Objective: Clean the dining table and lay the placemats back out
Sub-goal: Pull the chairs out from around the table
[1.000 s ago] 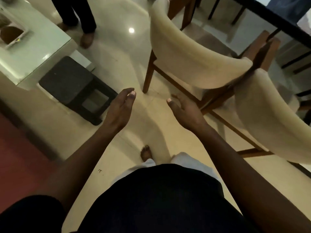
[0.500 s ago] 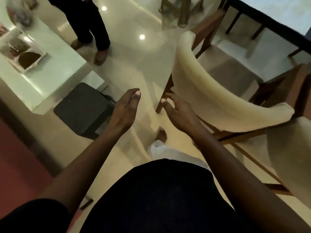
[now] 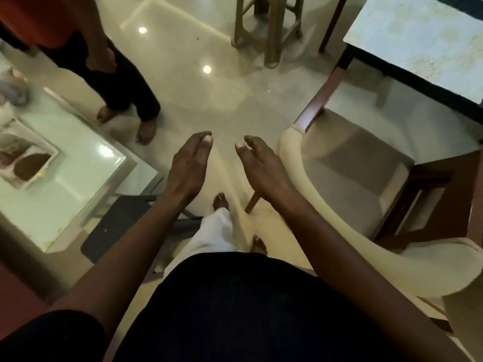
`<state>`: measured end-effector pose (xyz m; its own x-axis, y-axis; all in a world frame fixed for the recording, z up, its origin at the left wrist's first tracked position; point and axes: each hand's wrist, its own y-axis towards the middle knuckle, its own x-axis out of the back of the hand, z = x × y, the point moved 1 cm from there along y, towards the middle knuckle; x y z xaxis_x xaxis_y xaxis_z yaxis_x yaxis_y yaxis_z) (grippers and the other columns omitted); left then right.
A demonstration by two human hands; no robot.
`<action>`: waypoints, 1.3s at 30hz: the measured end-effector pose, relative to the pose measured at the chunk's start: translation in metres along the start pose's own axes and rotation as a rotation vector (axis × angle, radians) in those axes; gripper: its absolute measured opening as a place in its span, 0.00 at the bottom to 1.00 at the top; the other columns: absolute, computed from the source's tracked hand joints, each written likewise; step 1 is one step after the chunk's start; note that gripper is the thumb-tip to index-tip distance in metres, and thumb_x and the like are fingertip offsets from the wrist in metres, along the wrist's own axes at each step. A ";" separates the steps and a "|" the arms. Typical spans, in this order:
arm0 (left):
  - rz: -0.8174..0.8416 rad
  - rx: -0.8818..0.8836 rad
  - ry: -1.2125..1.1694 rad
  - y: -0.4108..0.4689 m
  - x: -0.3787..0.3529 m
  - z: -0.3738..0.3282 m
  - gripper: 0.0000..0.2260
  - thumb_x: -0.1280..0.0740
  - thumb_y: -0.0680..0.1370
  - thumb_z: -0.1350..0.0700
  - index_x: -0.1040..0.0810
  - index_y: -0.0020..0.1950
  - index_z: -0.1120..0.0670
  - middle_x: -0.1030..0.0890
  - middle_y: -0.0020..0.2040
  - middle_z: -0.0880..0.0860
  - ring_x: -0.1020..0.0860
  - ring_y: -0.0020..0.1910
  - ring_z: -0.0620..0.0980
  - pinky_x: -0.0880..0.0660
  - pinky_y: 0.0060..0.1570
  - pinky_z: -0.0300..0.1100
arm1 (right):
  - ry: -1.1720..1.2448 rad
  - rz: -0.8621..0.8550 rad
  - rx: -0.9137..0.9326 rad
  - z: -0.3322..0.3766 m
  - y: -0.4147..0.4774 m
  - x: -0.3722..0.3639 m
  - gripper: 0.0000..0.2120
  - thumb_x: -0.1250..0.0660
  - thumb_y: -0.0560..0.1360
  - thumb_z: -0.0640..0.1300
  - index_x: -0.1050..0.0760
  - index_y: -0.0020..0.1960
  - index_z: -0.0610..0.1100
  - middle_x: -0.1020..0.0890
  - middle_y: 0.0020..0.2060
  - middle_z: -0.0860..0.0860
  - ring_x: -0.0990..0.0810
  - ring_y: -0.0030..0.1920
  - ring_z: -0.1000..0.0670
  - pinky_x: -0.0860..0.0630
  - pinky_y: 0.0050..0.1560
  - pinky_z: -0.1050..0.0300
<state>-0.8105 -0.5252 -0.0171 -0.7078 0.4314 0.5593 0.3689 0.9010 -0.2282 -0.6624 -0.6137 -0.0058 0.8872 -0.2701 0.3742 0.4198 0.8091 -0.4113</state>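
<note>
My left hand (image 3: 189,165) and my right hand (image 3: 261,167) are held out in front of me over the floor, both empty with loose, slightly curled fingers. The dining table (image 3: 418,43) shows at the upper right as a pale marble top on a dark frame; only its corner is in view. A cream upholstered dining chair (image 3: 347,176) stands just right of my right hand, its curved back close to my wrist. No placemats or cloth are visible.
A glass-topped low table (image 3: 78,173) with a tray (image 3: 23,163) sits at the left, a dark stool (image 3: 117,226) beside it. Another person (image 3: 109,82) stands barefoot at the upper left. A wooden stool (image 3: 266,24) stands at the top. Glossy floor (image 3: 209,100) lies ahead.
I have stepped forward along the chairs; the dining table's corner and the other person have come further into view. Both hands stay empty and have drawn a little closer together.
</note>
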 end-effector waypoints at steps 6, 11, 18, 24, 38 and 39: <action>0.107 -0.044 -0.040 0.138 -0.003 -0.017 0.17 0.42 0.88 0.45 0.21 0.71 0.48 0.21 0.64 0.40 0.25 0.64 0.38 0.35 0.57 0.23 | 0.054 -0.117 -0.087 0.019 0.103 0.018 0.27 0.42 0.85 0.60 0.33 0.80 0.49 0.28 0.77 0.50 0.30 0.76 0.50 0.33 0.69 0.56; 0.230 -0.042 -0.047 0.253 0.009 -0.036 0.16 0.41 0.87 0.46 0.21 0.72 0.48 0.21 0.65 0.40 0.26 0.64 0.35 0.36 0.57 0.19 | 0.045 -0.212 -0.169 0.053 0.202 0.023 0.26 0.42 0.85 0.60 0.32 0.79 0.49 0.27 0.77 0.50 0.29 0.75 0.51 0.35 0.65 0.59; 0.299 -0.085 -0.039 0.391 0.050 -0.054 0.21 0.42 0.86 0.42 0.22 0.73 0.49 0.20 0.70 0.45 0.25 0.69 0.40 0.32 0.69 0.38 | 0.064 -0.272 -0.167 0.115 0.319 0.037 0.26 0.42 0.85 0.61 0.32 0.79 0.50 0.27 0.76 0.51 0.29 0.75 0.51 0.32 0.68 0.56; 0.267 -0.092 -0.052 0.490 0.065 -0.083 0.18 0.42 0.87 0.43 0.22 0.72 0.48 0.20 0.66 0.40 0.25 0.67 0.38 0.33 0.63 0.29 | 0.074 -0.236 -0.144 0.155 0.411 0.053 0.26 0.42 0.85 0.62 0.31 0.78 0.52 0.26 0.75 0.53 0.28 0.73 0.52 0.30 0.71 0.52; 0.083 -0.026 -0.097 0.773 0.075 -0.179 0.17 0.42 0.88 0.44 0.21 0.70 0.46 0.20 0.63 0.39 0.24 0.60 0.30 0.28 0.63 0.38 | -0.084 -0.078 -0.020 0.274 0.710 0.159 0.23 0.40 0.85 0.60 0.25 0.75 0.51 0.22 0.71 0.53 0.24 0.69 0.54 0.29 0.67 0.54; 0.065 -0.011 -0.109 0.793 0.076 -0.185 0.17 0.43 0.88 0.44 0.21 0.70 0.46 0.19 0.63 0.40 0.24 0.60 0.32 0.28 0.63 0.39 | -0.084 -0.058 -0.019 0.285 0.732 0.165 0.23 0.41 0.85 0.60 0.25 0.74 0.51 0.21 0.70 0.53 0.24 0.68 0.54 0.27 0.68 0.51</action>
<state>-0.4606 0.2138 -0.0078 -0.7434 0.4920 0.4531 0.4222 0.8706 -0.2526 -0.2631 0.0826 -0.0083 0.8421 -0.2709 0.4663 0.4747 0.7827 -0.4025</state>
